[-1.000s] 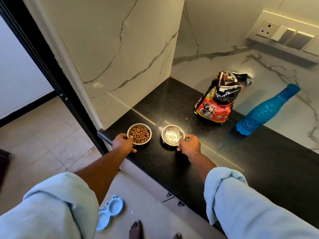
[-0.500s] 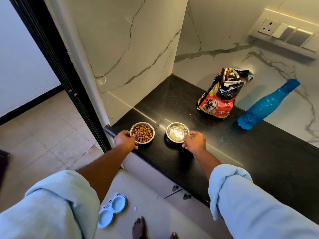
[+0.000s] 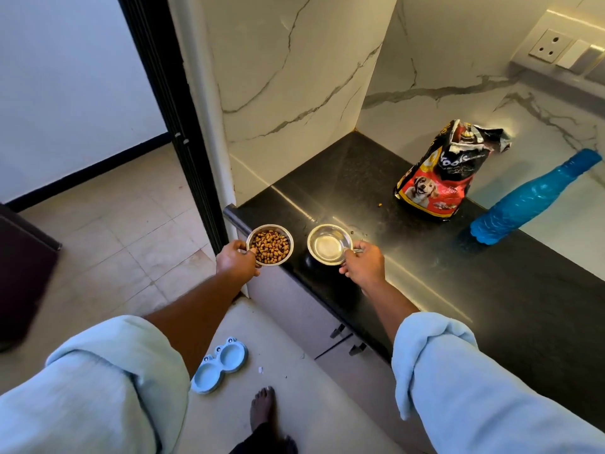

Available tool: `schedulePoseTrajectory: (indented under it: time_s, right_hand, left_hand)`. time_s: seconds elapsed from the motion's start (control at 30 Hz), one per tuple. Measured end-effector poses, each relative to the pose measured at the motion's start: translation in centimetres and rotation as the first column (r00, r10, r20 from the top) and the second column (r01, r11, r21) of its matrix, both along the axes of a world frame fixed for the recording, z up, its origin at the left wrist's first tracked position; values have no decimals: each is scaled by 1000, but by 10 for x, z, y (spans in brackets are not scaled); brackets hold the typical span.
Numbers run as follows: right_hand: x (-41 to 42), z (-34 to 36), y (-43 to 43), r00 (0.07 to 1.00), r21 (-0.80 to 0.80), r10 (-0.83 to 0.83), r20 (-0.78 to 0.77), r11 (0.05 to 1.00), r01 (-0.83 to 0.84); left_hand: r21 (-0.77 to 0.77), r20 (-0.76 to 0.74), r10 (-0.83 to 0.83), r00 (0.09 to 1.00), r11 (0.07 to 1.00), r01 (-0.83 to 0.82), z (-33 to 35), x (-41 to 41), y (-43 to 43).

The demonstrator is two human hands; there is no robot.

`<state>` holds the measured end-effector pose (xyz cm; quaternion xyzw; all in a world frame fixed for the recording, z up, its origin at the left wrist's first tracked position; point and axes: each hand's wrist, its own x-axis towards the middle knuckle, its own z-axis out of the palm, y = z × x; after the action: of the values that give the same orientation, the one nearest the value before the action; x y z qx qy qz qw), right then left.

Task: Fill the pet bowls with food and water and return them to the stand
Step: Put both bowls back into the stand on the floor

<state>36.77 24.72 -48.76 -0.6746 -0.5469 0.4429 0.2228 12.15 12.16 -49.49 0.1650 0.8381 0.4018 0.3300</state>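
Note:
Two small steel bowls are held over the front edge of the black counter. My left hand grips the near rim of the food bowl, which is full of brown kibble. My right hand grips the rim of the water bowl, which holds clear water and casts a shadow on the counter below it. On the floor beneath, near my bare foot, lies the light blue two-hole bowl stand with nothing in it.
A red and black dog food bag stands open at the back of the counter. A blue water bottle leans beside it. One kibble piece lies loose. A black door frame and a dark object are to the left.
Both bowls have come up off the counter and toward its front edge in my hands. The view has shifted, showing more of the floor and the stand.

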Motion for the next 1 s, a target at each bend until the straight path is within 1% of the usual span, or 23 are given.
schedulePoseTrajectory:
  time_s: [0.13,0.2,0.27,0.3,0.37,0.47,0.57,0.73,0.9,1.0]
  right_hand:
    - [-6,6,-16,998,9,59,-15,998,-59]
    - [-5,11,-15,999,12,42,-12,999,-42]
    - [-10,17,-19,999,18,35,-8,999,-35]
    - [-10,21,-18,999,27,34,-12,999,-34]
    - [-47,19,-71,978,9,206,-25,979,-206]
    - [-56,19,-79,973,44,231,-11,972,-230]
    - [-61,20,-83,973,65,228,-45,972,-225]
    - [-91,-3,-113,948,46,318,-19,947,-317]
    - [-114,-28,-144,943,15,332,-7,943,-332]
    - [-125,-54,-163,939,-2,344,5,939,-344]
  left_hand:
    - [-20,-26,39,999,999,-40,-1,1,-32]
    - [-16,-26,37,999,999,-37,1,0,-33]
    - [1,36,66,997,998,-66,6,0,-42]
    - [-22,43,55,998,998,-54,5,1,-42]
    - [-47,35,208,978,977,-206,6,-14,-127]
    - [-34,48,231,972,973,-230,-5,-15,-138]
    - [-28,54,234,971,972,-232,-4,-18,-140]
    - [-58,48,269,962,962,-266,-16,-39,-171]
    - [-85,60,275,960,959,-270,-41,-63,-199]
    - [-122,42,297,954,949,-290,-64,-79,-217]
